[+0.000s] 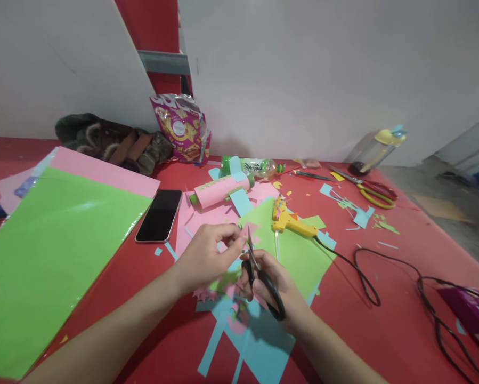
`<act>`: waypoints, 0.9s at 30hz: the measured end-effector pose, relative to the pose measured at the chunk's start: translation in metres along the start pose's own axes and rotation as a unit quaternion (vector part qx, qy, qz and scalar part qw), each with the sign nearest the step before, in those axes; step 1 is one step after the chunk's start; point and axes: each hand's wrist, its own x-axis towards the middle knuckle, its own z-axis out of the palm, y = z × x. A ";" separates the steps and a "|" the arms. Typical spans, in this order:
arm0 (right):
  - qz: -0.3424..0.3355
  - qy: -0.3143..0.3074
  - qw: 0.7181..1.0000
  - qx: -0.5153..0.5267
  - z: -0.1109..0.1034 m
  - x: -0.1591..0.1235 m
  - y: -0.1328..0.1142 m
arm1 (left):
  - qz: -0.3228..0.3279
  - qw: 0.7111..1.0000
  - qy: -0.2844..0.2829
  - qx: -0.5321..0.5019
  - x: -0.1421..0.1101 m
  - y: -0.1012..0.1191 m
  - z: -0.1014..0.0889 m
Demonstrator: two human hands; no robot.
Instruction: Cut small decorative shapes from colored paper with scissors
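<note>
In the head view, my left hand (209, 250) pinches a small piece of pink paper (252, 230) between thumb and forefinger. Black-handled scissors (271, 292) sit in my right hand (277, 274), fingers in the loops, with the blades pointing up beside the pink piece. Whether the blades touch it I cannot tell. Below both hands lie pink and green scraps and a cut sheet of blue paper (269, 352). A yellow glue gun (293, 221) rests on a green sheet (303, 266) just beyond my right hand. Behind my hands lies a roll wrapped in pink paper (219, 191).
A phone (159, 216) and a pack of coloured paper (63, 256) lie left. At the back are a snack bag (181, 128), a green-labelled bottle (253, 167) and a camouflage bag (115, 141). Yellow-red-handled scissors (377, 193), a drink bottle (379, 152) and a black cord (367, 282) are right.
</note>
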 end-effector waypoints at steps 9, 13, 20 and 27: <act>-0.009 -0.015 1.000 -0.013 -0.002 0.002 0.002 | -0.006 1.000 -0.011 0.004 0.000 0.002 0.001; 0.001 -0.007 1.000 -0.018 -0.001 0.002 0.000 | -0.003 1.000 -0.013 0.014 0.000 0.001 0.000; 0.007 -0.007 1.000 -0.016 0.001 0.000 -0.003 | -0.006 1.000 -0.006 0.016 0.000 0.001 0.000; -0.006 0.003 1.000 -0.011 -0.002 0.002 0.005 | -0.028 0.998 0.063 -0.013 0.000 -0.002 0.003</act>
